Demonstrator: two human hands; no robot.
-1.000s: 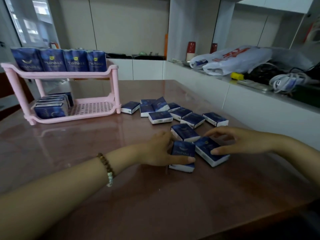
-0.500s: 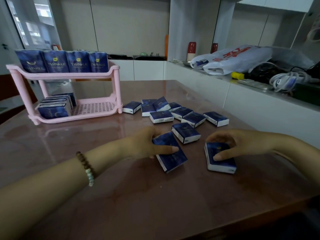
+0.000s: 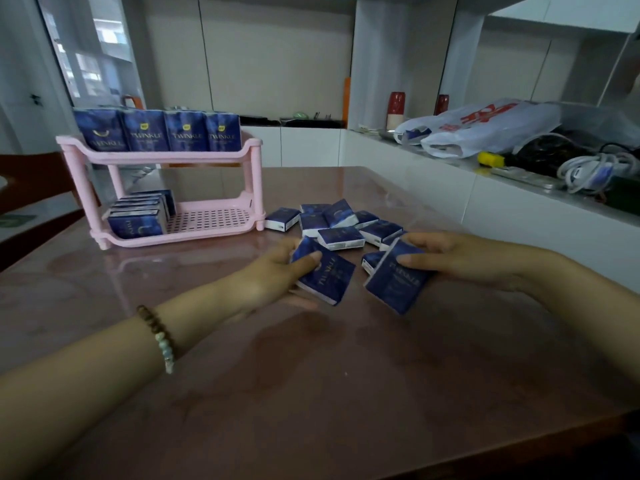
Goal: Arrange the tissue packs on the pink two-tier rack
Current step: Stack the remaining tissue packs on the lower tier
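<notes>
- Gripping one blue tissue pack each, the two hands were apart above the middle of the tabletop [image 3: 311, 393]. The left hand [image 3: 273, 271] clasped the left pack [image 3: 325, 275] with its thumb across the printed face. The right hand [image 3: 460, 258] clasped the right pack [image 3: 398, 278] likewise. Both packs were tilted.
- Loose packs [image 3: 341, 237] lay in a cluster just behind the hands, toward the far edge. The right pack and right hand hid part of the nearest ones.
- The pink rack [image 3: 256, 174] stood near the far left corner. Four upright packs [image 3: 159, 131] stood side by side on its upper tier. A row of packs [image 3: 138, 216] occupied the left end of its lower tier.
- One loose pack lay just beside the rack's right post; contact could not be determined.
- A beaded bracelet [image 3: 161, 337] was on the left wrist.
- The counter [image 3: 519, 216] beyond the right edge carried white plastic bags [image 3: 485, 129], coiled cables [image 3: 585, 168] and two red cups [image 3: 396, 105].
</notes>
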